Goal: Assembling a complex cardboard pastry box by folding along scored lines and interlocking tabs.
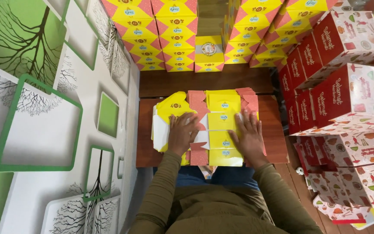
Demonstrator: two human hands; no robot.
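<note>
Your left hand [182,132] and right hand [249,135] lie flat and apart, palms down, fingers spread, pressing a stack of unfolded cardboard box blanks [219,125] on the small wooden table [271,147] before your lap; neither hand grips anything. The blanks look light, thin and stiff enough to hold a crease, yet likely to bend or slide off one another, so the outer edges seem the safest hold. They are yellow with pink dotted triangles and small round emblems. Folded boxes in the same yellow pattern [176,39] are stacked beyond the table; red printed boxes [347,99] are piled to the right.
</note>
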